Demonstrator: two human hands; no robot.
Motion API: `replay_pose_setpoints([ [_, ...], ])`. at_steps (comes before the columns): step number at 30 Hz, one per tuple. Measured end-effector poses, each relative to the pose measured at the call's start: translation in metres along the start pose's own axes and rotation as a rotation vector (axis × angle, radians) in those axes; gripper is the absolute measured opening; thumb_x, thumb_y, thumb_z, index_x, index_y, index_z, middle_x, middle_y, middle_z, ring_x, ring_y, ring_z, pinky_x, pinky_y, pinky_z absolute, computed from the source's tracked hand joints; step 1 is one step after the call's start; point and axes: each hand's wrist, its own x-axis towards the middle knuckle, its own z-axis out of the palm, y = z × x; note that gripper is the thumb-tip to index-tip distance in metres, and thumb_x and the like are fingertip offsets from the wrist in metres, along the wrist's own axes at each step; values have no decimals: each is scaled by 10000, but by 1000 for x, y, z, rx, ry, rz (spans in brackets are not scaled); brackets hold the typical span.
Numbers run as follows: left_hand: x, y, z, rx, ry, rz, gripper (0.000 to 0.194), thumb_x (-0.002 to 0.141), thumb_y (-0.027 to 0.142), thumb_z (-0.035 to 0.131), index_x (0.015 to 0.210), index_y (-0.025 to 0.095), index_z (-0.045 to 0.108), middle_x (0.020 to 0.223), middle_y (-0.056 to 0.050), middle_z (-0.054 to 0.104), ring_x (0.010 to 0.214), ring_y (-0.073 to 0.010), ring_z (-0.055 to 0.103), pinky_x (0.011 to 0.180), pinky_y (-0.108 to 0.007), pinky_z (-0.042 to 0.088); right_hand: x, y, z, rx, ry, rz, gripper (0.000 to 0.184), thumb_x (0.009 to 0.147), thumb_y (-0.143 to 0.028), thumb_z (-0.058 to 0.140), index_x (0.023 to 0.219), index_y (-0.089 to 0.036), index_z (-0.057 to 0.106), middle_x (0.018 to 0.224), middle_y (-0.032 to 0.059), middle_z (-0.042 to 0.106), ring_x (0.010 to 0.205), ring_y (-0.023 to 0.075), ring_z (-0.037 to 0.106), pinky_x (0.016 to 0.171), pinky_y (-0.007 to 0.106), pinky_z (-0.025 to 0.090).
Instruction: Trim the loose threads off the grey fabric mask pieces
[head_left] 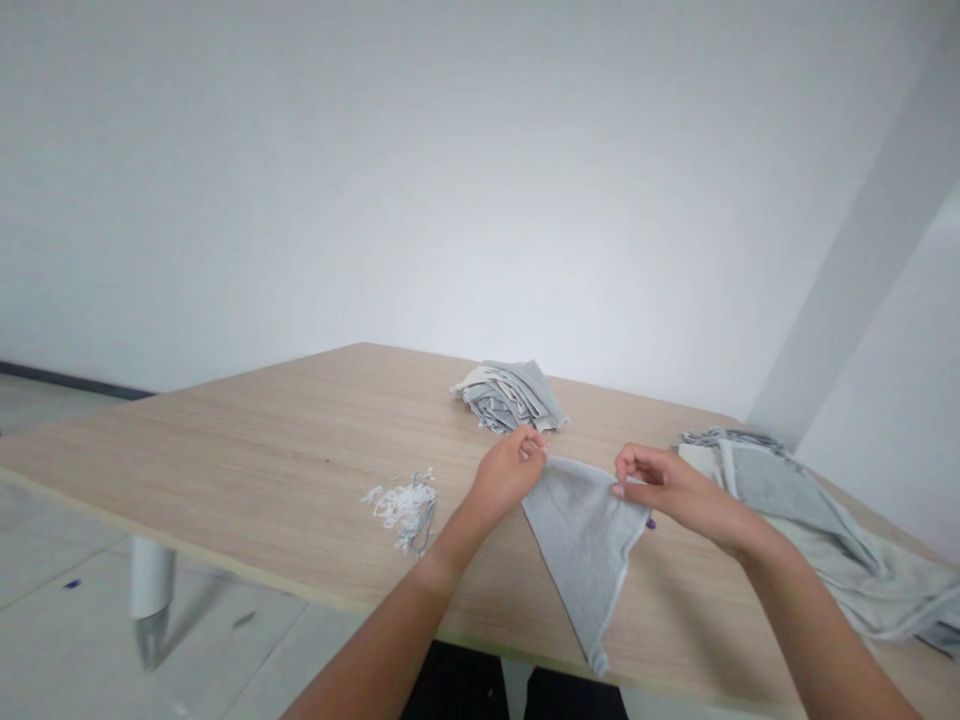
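The pale grey, three-cornered fabric cloth (581,545) is low in the frame, right of the middle, over the light brown wooden desk (247,430). It looks light, soft and floppy, and should not slip or break. Its top edge seems good to pinch: the left hand (513,468) and right hand (675,492) have fingers clamped there. Its right edge is wavy.

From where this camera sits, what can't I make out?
In the head view:
Purple speck beside the grey cloth: too small to identify.
Right cloth heap: cut off by the right edge.
Back stack: overlapping layers hide the count.
White thread tangle: strands too fine to count.
Legs: cut off by the bottom edge.
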Motion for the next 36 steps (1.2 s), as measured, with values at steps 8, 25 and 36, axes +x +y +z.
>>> replay_pose_setpoints([
  [8,-13,35,2,-209,-567,212,343,1027,431,465,1046,177,695,1081,-61,710,1032,-213,625,978,-321,489,6,-23,11,-174,-41,-130,190,916,-357,691,1044,-224,646,953,24,670,862,186,599,757,292,463],
  [25,-24,53,-14,501,-95,388,201,913,155,537,1042,213,679,1085,-77,672,1078,-253,593,987,-378,456,-16,-33,-9,-427,38,-96,278,1047,-448,451,1098,-258,648,959,26,680,906,217,625,830,327,484],
  [36,-5,42,-55,402,-190,163,210,901,269,619,1091,238,705,1000,-45,732,960,-251,661,902,-348,499,-28,-44,-25,-193,259,155,448,963,-663,528,965,-236,662,965,53,665,889,232,603,736,315,501],
])
